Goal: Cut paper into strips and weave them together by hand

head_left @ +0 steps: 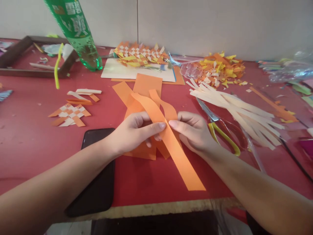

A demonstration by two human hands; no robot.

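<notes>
My left hand pinches a long orange paper strip between thumb and fingers. The strip slants from upper left down toward the table's front edge. Close beside it, my right hand pinches a second, curling orange paper strip where the two strips meet. Both hands are above the table, thumbs almost touching. Beneath them lie several wider orange paper pieces, partly hidden by the hands. A small woven orange and white paper piece lies to the left.
Scissors with yellow handles and cream paper strips lie to the right. A black phone is by my left forearm. Behind stand a green bottle, woven paper pieces and a scrap pile. A dark frame lies far left.
</notes>
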